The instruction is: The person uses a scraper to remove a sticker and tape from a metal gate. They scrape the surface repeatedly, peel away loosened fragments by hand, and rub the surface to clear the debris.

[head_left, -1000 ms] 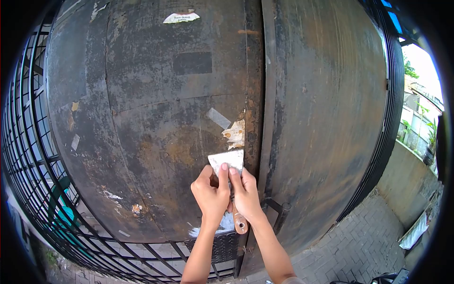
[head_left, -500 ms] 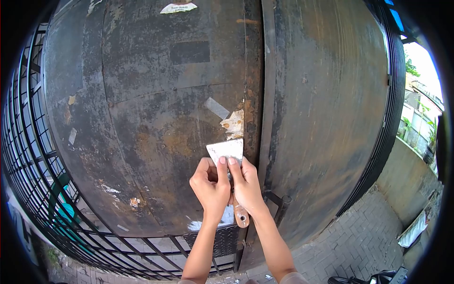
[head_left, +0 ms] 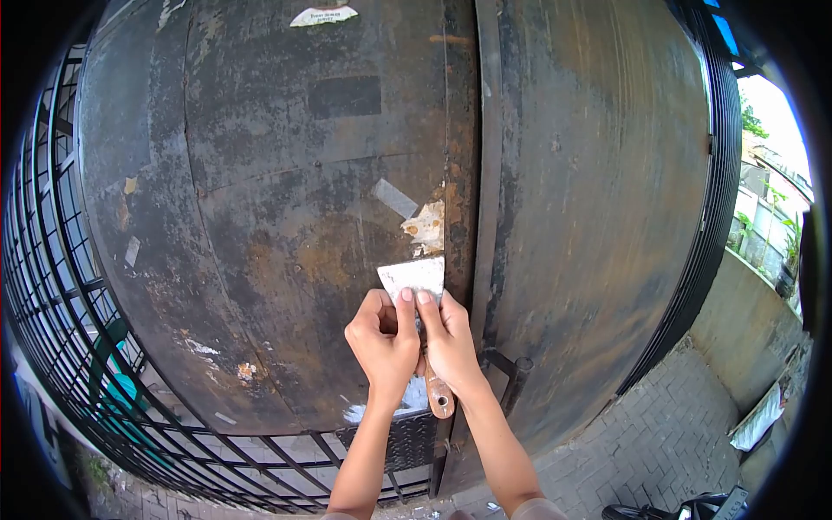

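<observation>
Both of my hands grip one putty knife (head_left: 414,274) with a wide pale blade and a wooden handle. My left hand (head_left: 384,338) is closed, its thumb pressed on the lower blade. My right hand (head_left: 447,338) wraps the handle, thumb also on the blade; the handle's end with its hole shows below the palm. The blade lies against a dark, rusty metal gate (head_left: 329,208), its edge just below a torn whitish paper remnant (head_left: 425,227). A grey tape strip (head_left: 396,198) sticks to the metal above left of that remnant.
A vertical gap beside a rusty edge parts the left panel from the right gate panel (head_left: 598,208). A latch handle (head_left: 520,368) juts out below right of my hands. Black bars (head_left: 251,451) run at the lower left. Paving (head_left: 641,425) and part of a motorcycle (head_left: 711,504) lie at lower right.
The view has shifted very slightly. Both hands and the putty knife hold nearly the same place below the paper remnant, which looks unchanged.
</observation>
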`<state>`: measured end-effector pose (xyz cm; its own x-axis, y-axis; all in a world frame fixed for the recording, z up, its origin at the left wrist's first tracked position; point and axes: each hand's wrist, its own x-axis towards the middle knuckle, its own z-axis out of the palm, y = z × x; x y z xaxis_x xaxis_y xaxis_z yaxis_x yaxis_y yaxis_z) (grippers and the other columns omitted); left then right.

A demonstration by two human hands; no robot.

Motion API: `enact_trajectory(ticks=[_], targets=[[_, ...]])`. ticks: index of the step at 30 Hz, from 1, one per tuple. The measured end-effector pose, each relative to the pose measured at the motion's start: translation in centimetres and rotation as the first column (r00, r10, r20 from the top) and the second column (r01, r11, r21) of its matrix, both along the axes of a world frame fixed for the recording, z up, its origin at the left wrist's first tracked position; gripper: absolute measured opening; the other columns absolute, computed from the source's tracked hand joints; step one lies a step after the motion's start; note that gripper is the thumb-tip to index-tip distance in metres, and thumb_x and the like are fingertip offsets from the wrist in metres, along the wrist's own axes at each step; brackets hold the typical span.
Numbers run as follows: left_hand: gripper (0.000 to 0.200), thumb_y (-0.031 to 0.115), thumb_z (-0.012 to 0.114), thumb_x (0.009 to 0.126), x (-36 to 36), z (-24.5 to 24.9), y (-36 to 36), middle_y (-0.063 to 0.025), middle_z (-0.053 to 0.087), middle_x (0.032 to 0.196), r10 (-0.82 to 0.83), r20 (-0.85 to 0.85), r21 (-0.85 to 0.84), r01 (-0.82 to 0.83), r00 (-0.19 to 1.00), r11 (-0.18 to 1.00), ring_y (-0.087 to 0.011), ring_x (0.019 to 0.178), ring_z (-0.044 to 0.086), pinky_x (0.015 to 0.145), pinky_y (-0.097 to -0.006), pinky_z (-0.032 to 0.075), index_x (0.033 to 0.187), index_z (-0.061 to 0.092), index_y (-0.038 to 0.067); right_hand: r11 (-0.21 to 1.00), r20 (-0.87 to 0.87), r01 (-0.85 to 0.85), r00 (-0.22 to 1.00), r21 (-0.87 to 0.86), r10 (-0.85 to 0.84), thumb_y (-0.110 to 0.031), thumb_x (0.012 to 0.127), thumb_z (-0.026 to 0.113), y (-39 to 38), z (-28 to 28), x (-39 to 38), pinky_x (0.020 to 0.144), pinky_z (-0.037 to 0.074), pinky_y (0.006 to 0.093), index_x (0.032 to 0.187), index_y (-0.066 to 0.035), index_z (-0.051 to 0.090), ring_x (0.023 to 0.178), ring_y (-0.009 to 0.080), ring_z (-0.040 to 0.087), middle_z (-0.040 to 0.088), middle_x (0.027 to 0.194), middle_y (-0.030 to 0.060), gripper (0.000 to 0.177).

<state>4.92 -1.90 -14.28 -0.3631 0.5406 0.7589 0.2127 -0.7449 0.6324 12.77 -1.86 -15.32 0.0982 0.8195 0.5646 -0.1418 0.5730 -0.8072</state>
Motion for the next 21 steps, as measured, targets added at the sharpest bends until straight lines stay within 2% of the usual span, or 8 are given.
enact_trajectory(ticks=[4, 7, 8, 11, 12, 16, 18, 21], targets=[[0.032, 0.012, 0.062, 0.084, -0.2, 0.9, -0.3, 0.0008, 0.043, 0.043, -0.054, 0.003, -0.045, 0.054, 0.999, 0.998, -0.0016, 0.039, 0.038, 0.036, -0.0223, 0.026, 0.059, 0.046, 0.002, 0.998, -0.038, -0.044, 0.998, -0.055, 0.042, -0.024, 0.097, 0.043, -0.6, 0.9, -0.1, 0.036, 0.037, 0.0223, 0.094, 0.003, 0.053, 0.041, 0.0052, 0.046, 0.054, 0.061, 0.0026, 0.029], [0.031, 0.012, 0.062, 0.084, -0.1, -0.1, 0.0, -0.0002, 0.044, 0.042, 0.004, 0.003, -0.002, -0.004, 1.0, 1.0, -0.002, 0.038, 0.039, 0.036, -0.0227, 0.027, 0.059, 0.046, 0.002, 0.996, -0.042, -0.072, 0.997, -0.057, 0.07, -0.024, 0.097, 0.043, -0.4, 0.3, -0.1, 0.031, 0.035, 0.0227, 0.094, 0.002, 0.052, 0.035, 0.0069, 0.044, 0.054, 0.06, 0.0028, 0.028], [0.031, 0.012, 0.062, 0.084, -0.2, 0.0, 0.2, -0.0005, 0.044, 0.042, 0.014, -0.013, 0.008, -0.014, 1.0, 1.0, -0.0024, 0.038, 0.038, 0.037, -0.0226, 0.027, 0.059, 0.047, 0.001, 0.999, -0.037, -0.05, 0.998, -0.012, 0.049, -0.024, 0.097, 0.042, -0.1, 0.4, -0.2, 0.031, 0.035, 0.0224, 0.096, 0.002, 0.052, 0.034, 0.0068, 0.044, 0.054, 0.06, 0.003, 0.028], [0.031, 0.013, 0.062, 0.084, -0.2, 0.6, -0.1, -0.0006, 0.044, 0.042, -0.048, 0.025, -0.042, 0.049, 0.999, 0.998, -0.0025, 0.038, 0.038, 0.037, -0.0225, 0.028, 0.059, 0.047, 0.001, 0.998, -0.019, -0.032, 0.999, -0.056, 0.031, -0.024, 0.097, 0.042, -0.6, 0.9, -0.2, 0.031, 0.035, 0.0222, 0.099, 0.002, 0.053, 0.034, 0.0065, 0.044, 0.053, 0.06, 0.0031, 0.029], [0.032, 0.012, 0.062, 0.085, 0.1, 0.3, -0.1, 0.0061, 0.037, 0.047, -0.026, 0.038, 0.008, 0.026, 0.999, 1.0, 0.0, 0.044, 0.028, 0.039, -0.0214, 0.019, 0.06, 0.045, 0.002, 0.998, 0.015, 0.028, 0.999, 0.052, -0.029, -0.024, 0.098, 0.041, -0.3, 0.9, -0.5, 0.029, 0.034, 0.0225, 0.097, 0.002, 0.052, 0.033, 0.007, 0.043, 0.052, 0.059, 0.0028, 0.029], [0.032, 0.012, 0.061, 0.085, 0.0, 0.5, 0.3, 0.0033, 0.039, 0.045, -0.018, 0.009, 0.005, 0.018, 1.0, 1.0, -0.0009, 0.042, 0.031, 0.039, -0.0219, 0.022, 0.059, 0.045, 0.002, 0.998, 0.026, -0.022, 0.999, -0.056, 0.024, -0.024, 0.098, 0.041, -0.8, 1.9, 0.2, 0.038, 0.037, 0.0233, 0.094, 0.003, 0.053, 0.043, 0.0061, 0.046, 0.052, 0.059, 0.0026, 0.029], [0.033, 0.014, 0.062, 0.083, 0.0, 0.9, 0.2, -0.0016, 0.042, 0.041, -0.031, 0.024, -0.02, 0.031, 0.999, 0.999, -0.0031, 0.038, 0.036, 0.037, -0.0226, 0.028, 0.058, 0.044, 0.002, 0.999, 0.054, 0.018, 0.998, -0.03, -0.016, -0.023, 0.098, 0.041, -0.5, 0.8, 0.3, 0.042, 0.037, 0.0235, 0.094, 0.003, 0.054, 0.047, 0.0054, 0.046, 0.053, 0.061, 0.0027, 0.029], [0.032, 0.013, 0.062, 0.084, -0.1, 0.2, 0.2, -0.0017, 0.043, 0.041, 0.034, -0.01, 0.029, -0.034, 0.999, 0.999, -0.0031, 0.038, 0.037, 0.037, -0.0227, 0.029, 0.059, 0.045, 0.002, 0.998, 0.054, 0.037, 0.998, 0.052, -0.04, -0.023, 0.098, 0.042, 0.5, 0.6, 0.1, 0.044, 0.038, 0.0236, 0.094, 0.003, 0.053, 0.052, 0.0048, 0.047, 0.055, 0.065, 0.0034, 0.029]])
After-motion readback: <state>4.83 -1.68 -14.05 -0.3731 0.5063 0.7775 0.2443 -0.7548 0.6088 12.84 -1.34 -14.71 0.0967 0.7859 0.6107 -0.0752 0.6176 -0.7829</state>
